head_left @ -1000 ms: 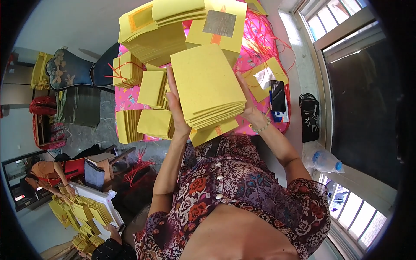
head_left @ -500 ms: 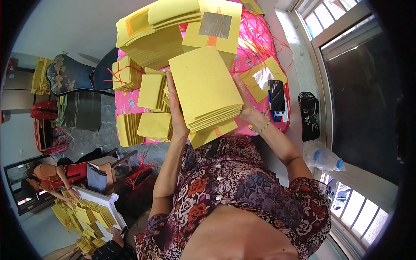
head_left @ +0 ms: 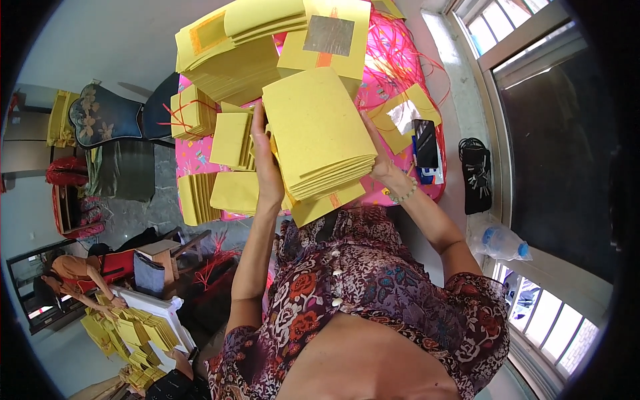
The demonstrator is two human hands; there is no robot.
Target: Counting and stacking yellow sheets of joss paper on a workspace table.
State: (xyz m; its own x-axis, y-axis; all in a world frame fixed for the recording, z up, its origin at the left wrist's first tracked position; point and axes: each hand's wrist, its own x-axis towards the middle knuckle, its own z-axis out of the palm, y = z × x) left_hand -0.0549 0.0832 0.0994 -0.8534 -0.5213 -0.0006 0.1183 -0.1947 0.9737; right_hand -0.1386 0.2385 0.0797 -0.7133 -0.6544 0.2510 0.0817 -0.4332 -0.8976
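A thick stack of folded yellow paper [head_left: 320, 123] is held between my two hands, above the near part of the table. My left hand [head_left: 268, 160] lies along its left side, fingers stretched up and palm facing inward. My right hand [head_left: 381, 157], with a beaded bracelet at the wrist, presses the right side; most of its fingers are hidden behind the stack. The folded edges face me. Beneath it shows a yellow sheet with an orange stripe [head_left: 333, 202]. Smaller yellow paper bundles [head_left: 233, 139] stand left of my left hand.
A pink patterned table [head_left: 393, 57] bears a tall yellow paper pile [head_left: 233, 70], a sheet with a silver square [head_left: 330, 37], red strings [head_left: 393, 33] and a phone [head_left: 425, 143]. A plastic bottle [head_left: 503, 241] lies on the sill. Co-workers handle yellow paper [head_left: 137, 330] at lower left.
The stack has shifted slightly in my hands, and its layered edges show a little more evenly. My left hand has moved up slightly along its side.
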